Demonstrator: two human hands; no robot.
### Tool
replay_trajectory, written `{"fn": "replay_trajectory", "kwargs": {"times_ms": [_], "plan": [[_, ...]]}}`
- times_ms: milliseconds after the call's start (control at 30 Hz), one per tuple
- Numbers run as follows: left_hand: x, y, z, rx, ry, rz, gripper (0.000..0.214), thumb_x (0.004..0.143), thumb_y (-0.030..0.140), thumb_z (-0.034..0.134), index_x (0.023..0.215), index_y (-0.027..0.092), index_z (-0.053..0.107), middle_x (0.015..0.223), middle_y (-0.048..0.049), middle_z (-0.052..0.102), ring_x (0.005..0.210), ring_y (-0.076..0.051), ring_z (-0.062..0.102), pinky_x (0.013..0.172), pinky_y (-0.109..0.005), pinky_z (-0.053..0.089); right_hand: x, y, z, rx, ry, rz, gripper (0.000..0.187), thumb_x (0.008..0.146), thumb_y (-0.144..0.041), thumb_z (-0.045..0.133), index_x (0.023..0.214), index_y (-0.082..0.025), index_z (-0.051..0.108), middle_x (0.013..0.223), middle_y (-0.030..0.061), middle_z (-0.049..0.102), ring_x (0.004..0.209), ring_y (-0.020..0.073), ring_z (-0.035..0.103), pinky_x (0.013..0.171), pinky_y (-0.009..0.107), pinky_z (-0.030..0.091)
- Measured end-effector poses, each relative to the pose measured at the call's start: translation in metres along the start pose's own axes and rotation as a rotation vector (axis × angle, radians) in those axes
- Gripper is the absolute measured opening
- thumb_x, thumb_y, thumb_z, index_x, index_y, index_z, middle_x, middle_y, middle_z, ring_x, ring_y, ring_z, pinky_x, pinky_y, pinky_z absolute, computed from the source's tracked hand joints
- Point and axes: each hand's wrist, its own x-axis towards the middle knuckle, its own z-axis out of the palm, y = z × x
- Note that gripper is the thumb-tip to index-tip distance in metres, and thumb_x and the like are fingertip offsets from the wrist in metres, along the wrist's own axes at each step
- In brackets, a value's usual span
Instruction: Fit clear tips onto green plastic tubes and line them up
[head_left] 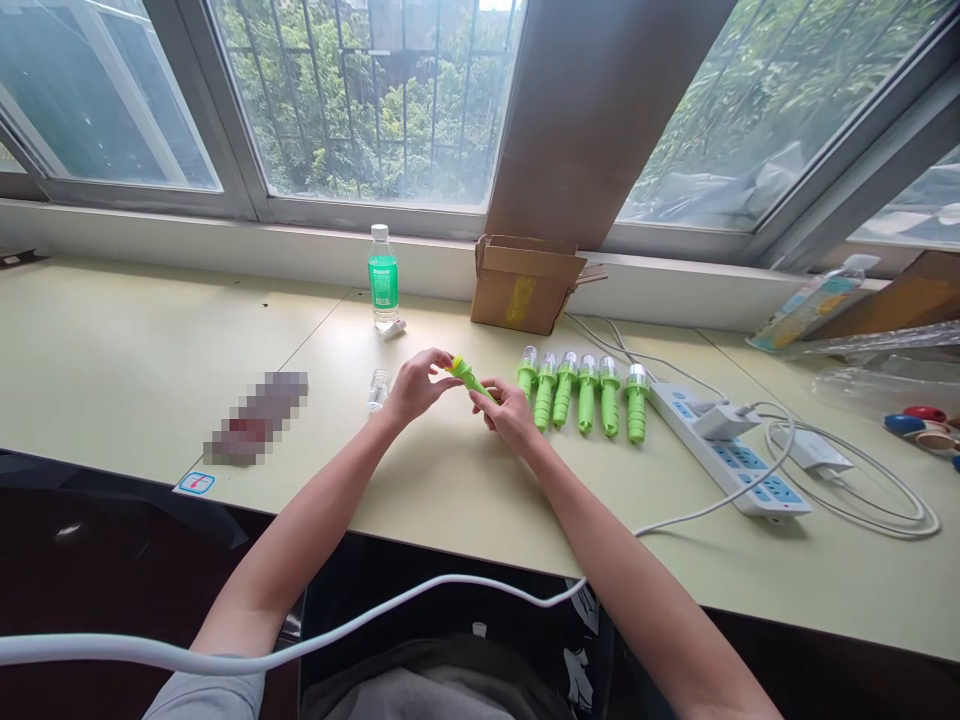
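Over the table, my right hand [510, 412] is closed around the grip of a green plastic flashlight [469, 376], which tilts up to the left. The thumb and fingers of my left hand [418, 385] pinch its yellow top end, where no clear cap shows. Just left of that hand, a loose clear ribbed cap [379, 388] sits on the table. To the right of my right hand stretches a row of several similar green flashlights [587, 400], each with a clear cap at its far end.
A white power strip [727, 455] with plugs and looping cables [885, 510] lies on the right. Toward the window stand a green-labelled bottle [383, 278] and a cardboard box [521, 290]. A blurred dark object [259, 420] lies left. A white cable [420, 590] crosses in front of me.
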Motion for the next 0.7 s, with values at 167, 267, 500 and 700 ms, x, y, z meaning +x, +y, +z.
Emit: {"fn": "replay_trajectory", "kwargs": {"times_ms": [167, 267, 500, 700], "plan": [[0.0003, -0.0002, -0.0031, 0.021, -0.055, 0.021, 0.035, 0.069, 0.031, 0.073, 0.095, 0.02, 0.052, 0.104, -0.0047, 0.062, 0.087, -0.015, 0.061, 0.07, -0.031, 0.055, -0.0009, -0.0041, -0.0009, 0.054, -0.031, 0.027, 0.039, 0.074, -0.055, 0.058, 0.075, -0.016, 0.062, 0.058, 0.0006, 0.056, 0.041, 0.0087, 0.045, 0.035, 0.022, 0.033], [-0.0004, -0.0001, -0.003, 0.038, -0.071, 0.026, 0.03, 0.072, 0.029, 0.07, 0.094, 0.02, 0.052, 0.105, -0.0048, 0.062, 0.09, -0.015, 0.06, 0.071, -0.032, 0.055, -0.0014, -0.0053, -0.0024, 0.078, -0.061, 0.043, 0.038, 0.076, -0.053, 0.057, 0.068, -0.016, 0.061, 0.053, 0.0, 0.053, 0.039, 0.0083, 0.043, 0.035, 0.022, 0.033], [-0.0002, 0.0024, -0.0037, 0.028, -0.075, 0.024, 0.026, 0.073, 0.029, 0.069, 0.091, 0.02, 0.053, 0.103, -0.004, 0.063, 0.09, -0.016, 0.061, 0.072, -0.033, 0.055, -0.0005, -0.0019, -0.004, 0.119, -0.05, 0.067, 0.037, 0.069, -0.052, 0.065, 0.082, -0.017, 0.061, 0.059, 0.0001, 0.058, 0.038, 0.0078, 0.043, 0.031, 0.022, 0.03], [-0.0005, 0.0014, -0.0077, 0.074, -0.133, 0.039, 0.041, 0.067, 0.027, 0.074, 0.099, 0.021, 0.05, 0.105, -0.0043, 0.062, 0.092, -0.017, 0.061, 0.072, -0.032, 0.055, 0.0001, -0.0027, -0.0017, 0.183, -0.076, 0.105, 0.046, 0.063, -0.049, 0.071, 0.093, -0.018, 0.057, 0.059, -0.0015, 0.06, 0.036, 0.0074, 0.042, 0.03, 0.021, 0.028]]}}
